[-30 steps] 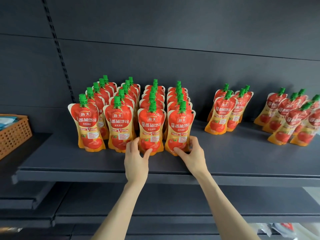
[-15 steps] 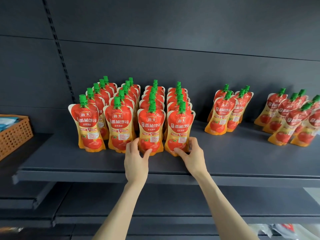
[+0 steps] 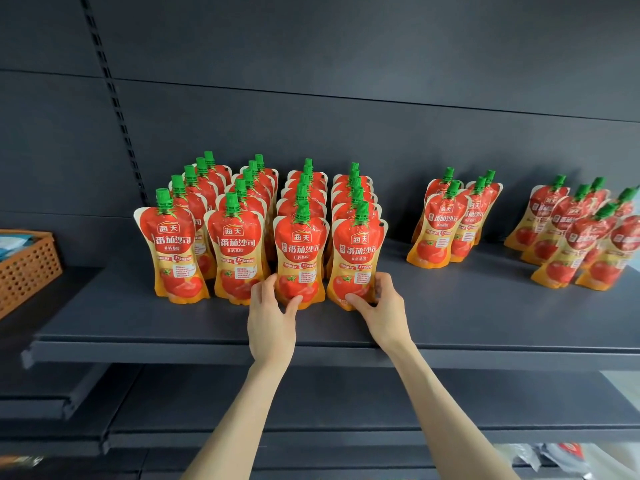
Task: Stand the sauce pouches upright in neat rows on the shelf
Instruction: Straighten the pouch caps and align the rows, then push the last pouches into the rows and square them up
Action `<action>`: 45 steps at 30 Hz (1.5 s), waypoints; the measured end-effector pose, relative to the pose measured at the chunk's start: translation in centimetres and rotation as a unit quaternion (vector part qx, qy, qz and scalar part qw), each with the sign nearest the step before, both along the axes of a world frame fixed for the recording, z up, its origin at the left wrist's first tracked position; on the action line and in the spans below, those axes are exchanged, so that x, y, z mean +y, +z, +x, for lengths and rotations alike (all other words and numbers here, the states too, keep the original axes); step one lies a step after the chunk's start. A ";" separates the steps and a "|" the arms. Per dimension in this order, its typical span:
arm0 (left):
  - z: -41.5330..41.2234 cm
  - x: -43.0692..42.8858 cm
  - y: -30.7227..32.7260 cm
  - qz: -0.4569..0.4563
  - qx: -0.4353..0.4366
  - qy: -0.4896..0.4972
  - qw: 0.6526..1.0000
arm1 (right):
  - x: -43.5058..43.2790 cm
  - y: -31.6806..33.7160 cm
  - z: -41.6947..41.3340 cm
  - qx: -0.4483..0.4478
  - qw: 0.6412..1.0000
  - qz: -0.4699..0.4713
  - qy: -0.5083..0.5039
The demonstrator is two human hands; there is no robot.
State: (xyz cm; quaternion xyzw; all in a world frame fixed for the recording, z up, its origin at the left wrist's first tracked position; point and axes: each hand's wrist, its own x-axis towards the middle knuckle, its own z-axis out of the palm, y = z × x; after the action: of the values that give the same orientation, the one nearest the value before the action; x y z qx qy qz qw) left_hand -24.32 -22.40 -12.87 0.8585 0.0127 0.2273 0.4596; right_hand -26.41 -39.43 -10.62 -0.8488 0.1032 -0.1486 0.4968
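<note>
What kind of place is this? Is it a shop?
Most likely a shop: identical tomato sauce pouches stand in rows on a dark metal shelf, with a slotted rail on the back wall.

Dark grey panelling (one slotted upright) rises behind a wicker basket.

The dark shelf carries red pouches with green caps. On its left part they stand upright in a block of four rows running front to back. Well apart to the right, a small cluster stands tilted near the back wall, and a blurred, leaning bunch sits at the right edge.
</note>
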 end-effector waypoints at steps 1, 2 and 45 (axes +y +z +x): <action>0.0 0.0 0.0 0.002 0.000 0.002 1.000 | 0.0 0.0 0.0 0.000 1.000 -0.001 -0.001; 0.0 0.0 0.0 0.003 -0.001 0.003 1.000 | 0.0 0.0 0.0 -0.001 1.000 -0.002 -0.002; -2.9 -9.1 4.4 -0.081 -0.134 -0.217 0.964 | -11.3 4.5 -2.8 -0.116 0.991 -0.016 -0.071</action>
State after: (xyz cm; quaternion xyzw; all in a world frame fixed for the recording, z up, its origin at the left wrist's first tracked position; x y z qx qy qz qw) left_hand -27.25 -31.55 -8.45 0.7623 -0.2169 0.2329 0.5635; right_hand -29.24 -50.70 -6.11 -0.8241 0.1031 -0.2826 0.4800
